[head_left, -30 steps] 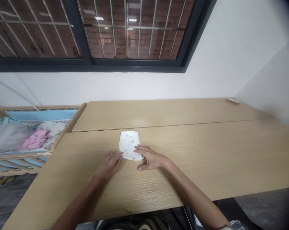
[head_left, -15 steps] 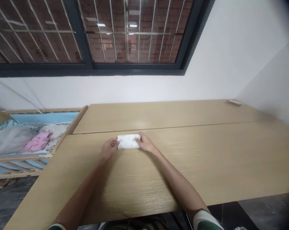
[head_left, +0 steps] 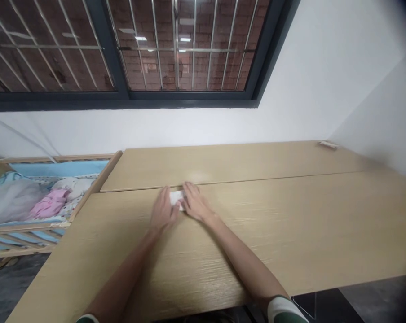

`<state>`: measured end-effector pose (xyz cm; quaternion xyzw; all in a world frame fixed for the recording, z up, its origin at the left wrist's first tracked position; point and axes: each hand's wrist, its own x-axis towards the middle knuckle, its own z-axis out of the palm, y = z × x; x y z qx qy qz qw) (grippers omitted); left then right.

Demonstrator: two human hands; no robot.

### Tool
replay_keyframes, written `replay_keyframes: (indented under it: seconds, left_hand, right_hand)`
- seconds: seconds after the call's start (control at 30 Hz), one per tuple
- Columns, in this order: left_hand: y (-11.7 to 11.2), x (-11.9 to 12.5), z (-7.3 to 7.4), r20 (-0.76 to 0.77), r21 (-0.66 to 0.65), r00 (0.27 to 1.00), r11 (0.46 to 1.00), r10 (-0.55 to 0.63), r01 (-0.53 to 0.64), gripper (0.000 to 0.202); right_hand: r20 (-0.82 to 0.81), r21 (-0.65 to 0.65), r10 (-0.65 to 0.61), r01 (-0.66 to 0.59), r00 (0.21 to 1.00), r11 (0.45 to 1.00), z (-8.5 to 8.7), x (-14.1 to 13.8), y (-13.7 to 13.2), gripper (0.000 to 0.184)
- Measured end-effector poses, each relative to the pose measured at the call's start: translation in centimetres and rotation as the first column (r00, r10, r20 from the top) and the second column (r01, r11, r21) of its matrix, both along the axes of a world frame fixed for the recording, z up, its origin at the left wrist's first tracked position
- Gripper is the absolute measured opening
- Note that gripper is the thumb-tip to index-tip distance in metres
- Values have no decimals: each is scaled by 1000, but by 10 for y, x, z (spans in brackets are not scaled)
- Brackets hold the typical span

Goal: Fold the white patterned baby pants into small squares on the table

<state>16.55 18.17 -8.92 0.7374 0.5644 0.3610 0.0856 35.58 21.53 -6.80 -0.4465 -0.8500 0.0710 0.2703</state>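
Between my two hands lies a small white rectangular bundle with soft-looking edges [head_left: 176,197]. It rests on the wooden tabletop, near the seam between two boards, and only its middle shows; whether it is cloth or a packet I cannot tell. My left hand [head_left: 163,208] covers its left end, fingers pointing away from me and thumb at its near edge. From the right, my right hand [head_left: 194,202] grips the other end, with fingers over the far side and thumb at the near side.
The wooden tabletop [head_left: 273,215] stretches far to the right. On the left stands a wooden crib [head_left: 95,185] with bedding and a pink cloth [head_left: 50,202]. A small pale object [head_left: 327,145] lies at the back right corner. Behind is a barred window [head_left: 189,99].
My left hand has moved right and forward onto the white bundle, its fingers straightening. My right hand has shifted slightly left, and less of the bundle shows between them.
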Motion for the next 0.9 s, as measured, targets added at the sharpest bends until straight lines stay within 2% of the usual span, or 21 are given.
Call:
replay_keyframes:
  seconds: [0.07,0.13,0.23,0.4,0.53,0.63,0.77,0.83,0.9]
  left_hand:
    - [-1,14,-1,-165,4,979,992,-121,124,75]
    - [2,21,-6,-246,-50,959,990,-138,129,75]
    - [8,17,-19,-299,-86,950,994,-90,67,75]
    - [9,0,-29,-359,-41,931,998,-64,52,73]
    - [3,-3,-25,-393,19,918,998,-55,68,76]
    - [-5,-4,-20,-427,40,897,989,-113,144,80]
    - [-9,-5,-11,-400,-24,907,990,-135,137,73]
    - [-5,-3,-5,-352,-76,926,990,-135,115,71]
    - [1,-1,4,-302,-120,944,987,-136,104,60]
  right_hand:
    - [136,-16,120,-119,983,993,-1,-11,-6,69]
    - [205,-53,147,-139,968,989,-6,-19,-7,70]
    - [202,-69,100,-88,974,994,-13,-19,-5,66]
    - [126,-85,27,-16,992,996,-17,8,-4,65]
    - [115,-128,-14,29,993,991,-14,29,-9,69]
    - [122,-88,69,-59,990,994,-6,36,-11,71]
    - [125,-121,209,-194,970,974,-2,40,-9,72]
    - [94,-150,205,-190,974,970,-5,41,-4,72]
    - [40,-161,170,-162,985,974,-8,40,4,70]
